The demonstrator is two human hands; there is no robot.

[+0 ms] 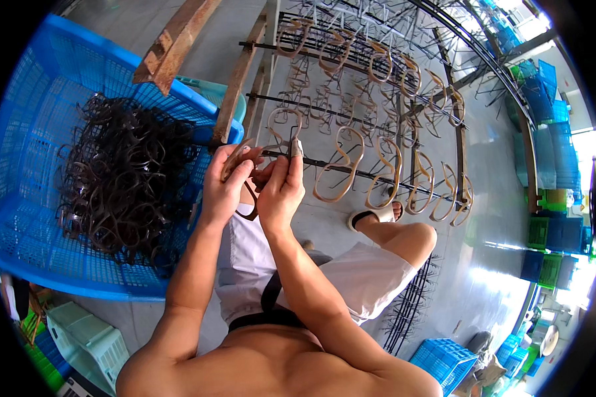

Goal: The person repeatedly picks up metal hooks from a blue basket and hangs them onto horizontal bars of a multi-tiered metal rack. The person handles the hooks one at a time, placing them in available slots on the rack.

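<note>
My left hand (226, 181) holds a brown plastic eyeglass front (233, 160) between thumb and fingers. Right beside it, my right hand (280, 191) has thumb and forefinger closed around a dark wire hook (292, 134) on the rack. Pale wrapping covers that forefinger's tip. Just above these fingers hangs another eyeglass front (284, 111). A dark rim (251, 201) shows below and between my hands; my fingers hide what holds it. More brown eyeglass fronts (345, 171) hang from the rack's lower bar (323, 163), to the right of my hands.
A large blue plastic basket (25, 164) at left contains a tangled heap of dark eyeglass fronts (124, 183). A rusty metal beam (176, 44) juts over its rim. Rack bars with wire hooks extend rightward. Blue crates (442, 360) stand at lower right.
</note>
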